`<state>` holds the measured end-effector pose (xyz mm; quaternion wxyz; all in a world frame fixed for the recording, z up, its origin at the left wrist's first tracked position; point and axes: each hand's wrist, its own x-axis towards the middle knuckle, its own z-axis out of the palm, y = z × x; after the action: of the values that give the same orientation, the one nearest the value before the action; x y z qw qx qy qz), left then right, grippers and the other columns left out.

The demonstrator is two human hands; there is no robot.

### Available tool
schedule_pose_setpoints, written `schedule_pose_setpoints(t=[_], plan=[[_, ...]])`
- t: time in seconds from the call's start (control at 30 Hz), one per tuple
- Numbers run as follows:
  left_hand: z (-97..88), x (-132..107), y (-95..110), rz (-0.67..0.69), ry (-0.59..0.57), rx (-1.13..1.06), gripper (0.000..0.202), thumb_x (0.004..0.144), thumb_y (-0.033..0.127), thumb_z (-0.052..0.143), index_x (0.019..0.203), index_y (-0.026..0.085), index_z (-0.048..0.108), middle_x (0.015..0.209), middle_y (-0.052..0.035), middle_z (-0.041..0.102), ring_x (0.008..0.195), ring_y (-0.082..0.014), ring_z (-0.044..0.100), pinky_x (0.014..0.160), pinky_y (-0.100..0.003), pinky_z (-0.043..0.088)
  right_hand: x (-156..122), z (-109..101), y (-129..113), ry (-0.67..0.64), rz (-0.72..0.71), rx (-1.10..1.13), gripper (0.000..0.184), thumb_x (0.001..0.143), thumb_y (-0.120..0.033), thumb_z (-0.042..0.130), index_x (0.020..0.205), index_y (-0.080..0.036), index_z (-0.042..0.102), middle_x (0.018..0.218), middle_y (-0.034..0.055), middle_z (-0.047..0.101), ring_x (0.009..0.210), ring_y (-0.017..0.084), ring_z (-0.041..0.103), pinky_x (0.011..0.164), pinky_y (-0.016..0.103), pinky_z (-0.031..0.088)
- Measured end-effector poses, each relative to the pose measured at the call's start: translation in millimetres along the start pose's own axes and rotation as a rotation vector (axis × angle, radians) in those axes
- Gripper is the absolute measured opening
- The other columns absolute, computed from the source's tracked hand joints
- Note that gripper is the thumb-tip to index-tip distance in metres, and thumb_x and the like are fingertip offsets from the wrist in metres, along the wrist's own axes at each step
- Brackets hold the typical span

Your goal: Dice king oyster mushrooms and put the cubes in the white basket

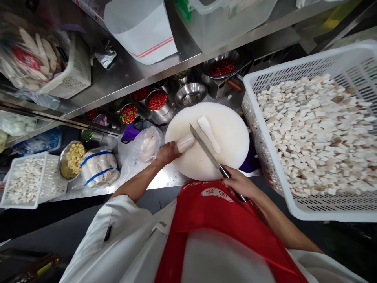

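We looked down on one round white cutting board [232, 129]. The left hand [168, 152] had its fingers closed around one pale mushroom [186, 144], or several slices together; we could not tell which. It lay at the board's left side. The right hand [237, 182] gripped the black handle of one knife [206, 148], blade angled over the board, tip near the mushroom. One loose slice [208, 131] lay beyond the blade. We counted two white baskets of cut pieces: a large basket [330, 214] at right, a small basket [53, 181] at far left. Nearby sat one packet [98, 165] with two blue bands. The red apron [212, 220] bore one oval emblem [217, 193], its characters too small to read.
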<state>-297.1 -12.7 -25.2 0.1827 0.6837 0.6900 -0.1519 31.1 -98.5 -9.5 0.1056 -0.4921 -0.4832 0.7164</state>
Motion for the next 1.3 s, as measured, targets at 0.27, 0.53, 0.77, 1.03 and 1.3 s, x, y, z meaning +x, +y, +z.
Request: schedule_pose_setpoints(t=[0.27,0.53,0.77,1.03,1.3], plan=[[16.3,11.7,48.0,-0.326,-0.188,-1.186,0.062,0.089,0.07,0.042,0.115,0.016,0.059,0.11,-0.0109,0.073,0.093,-0.0203,0.072,0.074,-0.029,0.059,3.7,-29.0,7.5,0.078,0.005,0.177,0.062,0.063,-0.02,0.05,0.124,-0.016,0.053,0.051,-0.0096,0.054,0.036,0.013,0.048,0.037,0.023,0.04],[12.9,8.7,67.0,-0.27,-0.118,-0.435,0.076,0.076,0.087,0.041,0.08,0.017,0.069,0.082,-0.0144,0.072,0.096,-0.0332,0.069,0.088,-0.043,0.053,1.1,-43.3,-3.5,0.049,-0.036,-0.089,0.078,0.069,-0.019,0.049,0.146,-0.016,0.041,0.057,-0.0067,0.06,0.043,0.015,0.055,0.047,0.026,0.045],[61.3,-7.4,78.7,-0.179,0.521,-0.881,0.053,0.104,0.044,0.019,0.151,0.019,0.025,0.158,-0.0088,0.033,0.144,-0.0137,0.035,0.118,-0.031,0.034,17.4,9.2,4.3,0.166,-0.268,-0.265,0.07,0.072,-0.019,0.048,0.142,-0.015,0.049,0.129,0.0101,0.064,0.116,0.027,0.06,0.1,0.038,0.044],[84.4,-1.3,117.4,-0.239,0.551,-1.175,0.053,0.105,0.036,0.008,0.156,0.025,0.011,0.165,-0.0001,0.011,0.152,-0.0102,0.011,0.127,-0.035,0.018,17.5,15.1,-12.2,0.057,-0.103,-0.291,0.075,0.073,-0.017,0.049,0.147,-0.019,0.044,0.079,0.0008,0.072,0.061,0.019,0.064,0.065,0.03,0.051],[78.4,-6.2,117.7,-0.199,0.558,-1.292,0.056,0.103,0.042,0.027,0.155,0.027,0.011,0.166,-0.0011,0.01,0.153,-0.0133,0.011,0.126,-0.036,0.018,7.7,29.9,-3.9,0.147,0.032,-0.312,0.081,0.073,-0.02,0.051,0.152,-0.013,0.036,0.056,-0.0058,0.059,0.049,0.016,0.057,0.055,0.028,0.048]])
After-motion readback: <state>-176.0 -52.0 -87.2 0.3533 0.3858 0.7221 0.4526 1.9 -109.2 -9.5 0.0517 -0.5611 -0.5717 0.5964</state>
